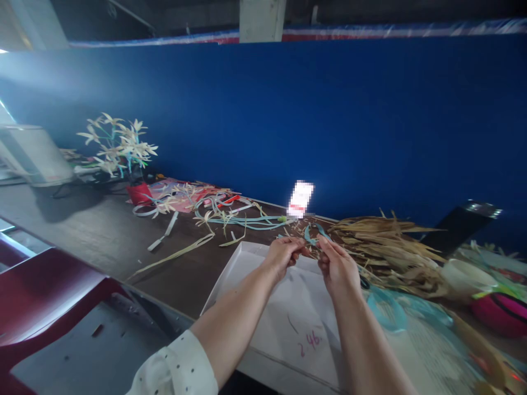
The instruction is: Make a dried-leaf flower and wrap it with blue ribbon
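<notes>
Reaching over white cardboard tray (284, 315): your right hand (340, 266) pinches narrow blue-green strip (308, 235); left hand (285, 255) curled, grasp unclear.

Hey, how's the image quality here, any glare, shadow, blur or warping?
Head view, left: pale haze washes over the blue wall, glare streaks the red chair, and a shadow darkens the table by the white container. Head view, centre: a bright patch is pixelated, and the blue strip by the right hand looks slightly soft. Head view, right: the pink pouch looks blurred and stretched.
</notes>
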A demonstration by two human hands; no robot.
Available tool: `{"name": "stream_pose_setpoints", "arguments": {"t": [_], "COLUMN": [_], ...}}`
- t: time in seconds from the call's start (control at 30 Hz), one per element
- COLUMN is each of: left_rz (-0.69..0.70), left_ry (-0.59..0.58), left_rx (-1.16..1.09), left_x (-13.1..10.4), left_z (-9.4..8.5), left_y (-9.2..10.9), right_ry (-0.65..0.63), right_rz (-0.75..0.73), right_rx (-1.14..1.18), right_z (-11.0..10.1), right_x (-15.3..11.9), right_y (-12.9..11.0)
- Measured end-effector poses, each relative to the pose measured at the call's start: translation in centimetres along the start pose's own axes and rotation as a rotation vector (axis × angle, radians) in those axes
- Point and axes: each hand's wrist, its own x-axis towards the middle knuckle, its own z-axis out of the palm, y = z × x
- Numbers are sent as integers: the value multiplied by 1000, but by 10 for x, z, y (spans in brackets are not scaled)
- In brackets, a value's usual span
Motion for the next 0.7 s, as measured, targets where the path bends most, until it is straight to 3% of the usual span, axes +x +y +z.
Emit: {"name": "stream_pose_setpoints", "arguments": {"t": [0.27, 0.7], "left_rz": [49, 153], "left_ry": [-127, -199], "left_rx": [114, 258], "left_x": [-2, -7], "left_z": [2, 3], "left_y": [-3, -2], "right_ry": [-69, -127], "right_rz": [87, 123], "right_rx": [218, 489], "right_z": [-5, -10], "right_x": [3, 7], "right_y": [-3, -6]}}
